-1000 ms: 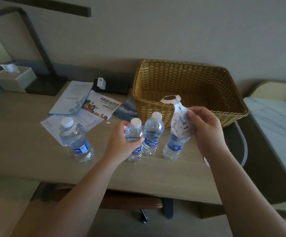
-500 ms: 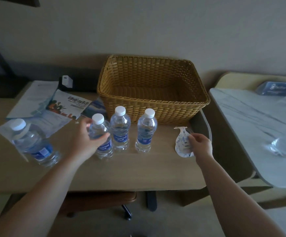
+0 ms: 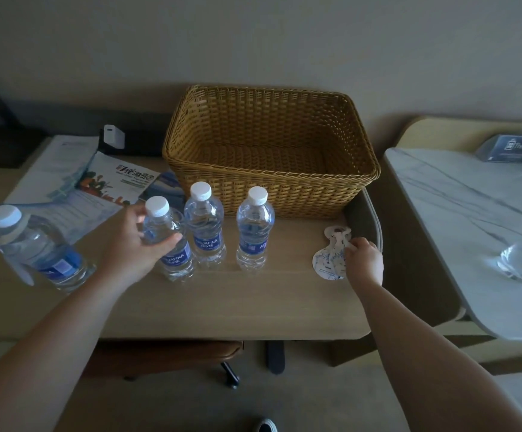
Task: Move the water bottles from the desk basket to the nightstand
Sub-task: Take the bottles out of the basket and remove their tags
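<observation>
Head view. Compared with half a second earlier, the scene is almost unchanged: the left hand (image 3: pixel 135 244) keeps its grip curled round the leftmost of three upright clear plastic water bottles (image 3: pixel 167 235) with white caps and blue labels, and the right hand (image 3: pixel 362 260) still pinches the white paper neck tag (image 3: pixel 331 255), which lies flat on the pale wooden counter (image 3: pixel 253 300) near its right edge. The middle bottle (image 3: pixel 204 224) and right bottle (image 3: pixel 255 229) stand free in a row just in front of the woven tan wicker basket (image 3: pixel 272 185), whose interior shows only its woven floor. A fourth, larger-looking bottle (image 3: pixel 35 247) stands apart towards the counter's left edge. Printed leaflets (image 3: pixel 97 182) lie at the rear left. To the right, the grey marble-topped nightstand (image 3: pixel 471 219) carries a clear glass (image 3: pixel 521 260) and a dark card (image 3: pixel 515 148); no bottle is on it.
</observation>
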`<action>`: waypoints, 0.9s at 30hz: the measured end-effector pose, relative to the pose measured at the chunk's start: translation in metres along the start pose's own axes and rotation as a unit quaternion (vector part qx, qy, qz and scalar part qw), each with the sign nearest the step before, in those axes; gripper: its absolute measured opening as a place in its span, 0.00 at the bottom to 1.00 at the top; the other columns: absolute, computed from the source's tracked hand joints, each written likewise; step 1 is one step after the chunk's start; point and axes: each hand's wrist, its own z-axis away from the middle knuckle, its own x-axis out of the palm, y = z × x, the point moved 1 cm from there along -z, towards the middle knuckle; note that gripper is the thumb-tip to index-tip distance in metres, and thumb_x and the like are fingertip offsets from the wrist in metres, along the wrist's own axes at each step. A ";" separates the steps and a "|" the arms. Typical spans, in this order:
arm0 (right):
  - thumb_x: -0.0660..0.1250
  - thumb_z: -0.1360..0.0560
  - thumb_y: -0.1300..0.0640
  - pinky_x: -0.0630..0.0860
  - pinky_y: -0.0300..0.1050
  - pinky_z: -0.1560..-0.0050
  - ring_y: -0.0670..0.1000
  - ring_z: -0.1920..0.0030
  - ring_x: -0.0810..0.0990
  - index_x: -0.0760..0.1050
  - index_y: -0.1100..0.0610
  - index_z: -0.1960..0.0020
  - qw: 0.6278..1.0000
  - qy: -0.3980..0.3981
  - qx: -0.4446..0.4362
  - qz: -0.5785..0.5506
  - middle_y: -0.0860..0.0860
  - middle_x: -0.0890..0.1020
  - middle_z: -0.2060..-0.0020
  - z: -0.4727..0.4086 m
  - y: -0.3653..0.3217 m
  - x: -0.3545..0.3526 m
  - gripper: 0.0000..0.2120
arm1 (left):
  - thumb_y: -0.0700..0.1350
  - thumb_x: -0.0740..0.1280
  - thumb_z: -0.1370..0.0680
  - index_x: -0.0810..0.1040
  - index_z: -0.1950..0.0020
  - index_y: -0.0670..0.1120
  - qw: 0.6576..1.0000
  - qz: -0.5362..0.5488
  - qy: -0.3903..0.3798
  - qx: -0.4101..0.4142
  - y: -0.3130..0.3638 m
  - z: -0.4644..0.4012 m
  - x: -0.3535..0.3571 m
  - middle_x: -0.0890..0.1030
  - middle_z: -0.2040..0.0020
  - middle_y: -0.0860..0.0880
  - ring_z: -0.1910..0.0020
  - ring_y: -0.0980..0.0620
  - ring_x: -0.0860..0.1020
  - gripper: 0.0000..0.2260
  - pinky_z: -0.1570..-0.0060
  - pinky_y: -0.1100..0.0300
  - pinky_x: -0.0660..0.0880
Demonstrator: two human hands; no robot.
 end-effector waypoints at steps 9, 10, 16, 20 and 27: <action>0.64 0.22 0.57 0.74 0.54 0.41 0.57 0.37 0.72 0.71 0.59 0.33 0.996 -0.004 -0.077 -0.035 0.55 0.72 0.34 0.038 -0.013 -0.008 0.19 | 0.55 0.75 0.33 0.63 0.43 0.59 1.000 0.019 0.002 -0.002 0.003 0.004 0.001 0.70 0.44 0.56 0.57 0.64 0.71 0.26 0.65 0.63 0.65; 0.64 0.22 0.56 0.74 0.53 0.42 0.56 0.38 0.73 0.72 0.59 0.34 0.995 0.003 -0.091 -0.048 0.55 0.73 0.36 0.047 -0.017 -0.009 0.18 | 0.57 0.75 0.33 0.63 0.42 0.60 1.000 0.019 0.001 -0.002 0.003 0.005 0.000 0.70 0.44 0.57 0.56 0.63 0.71 0.26 0.64 0.63 0.65; 0.69 0.26 0.59 0.71 0.43 0.51 0.48 0.49 0.75 0.77 0.55 0.43 0.963 0.028 -0.241 -0.116 0.47 0.77 0.50 0.112 -0.066 -0.005 0.12 | 0.60 0.72 0.31 0.57 0.26 0.54 1.000 -0.024 0.017 -0.001 -0.001 0.027 -0.003 0.69 0.32 0.52 0.37 0.51 0.71 0.39 0.44 0.52 0.71; 0.69 0.26 0.61 0.68 0.34 0.54 0.44 0.52 0.74 0.77 0.54 0.44 0.936 -0.012 -0.321 -0.147 0.42 0.75 0.53 0.145 -0.108 0.007 0.12 | 0.48 0.72 0.28 0.67 0.30 0.47 0.986 -0.037 0.132 0.099 -0.001 0.048 -0.028 0.74 0.37 0.47 0.39 0.50 0.73 0.28 0.43 0.53 0.73; 0.68 0.25 0.58 0.73 0.32 0.54 0.41 0.53 0.78 0.77 0.53 0.45 0.880 -0.120 -0.410 -0.207 0.45 0.78 0.53 0.187 -0.194 0.038 0.10 | 0.38 0.71 0.28 0.71 0.37 0.40 0.931 -0.050 0.325 0.157 -0.014 0.070 -0.097 0.76 0.45 0.43 0.45 0.49 0.75 0.21 0.47 0.66 0.70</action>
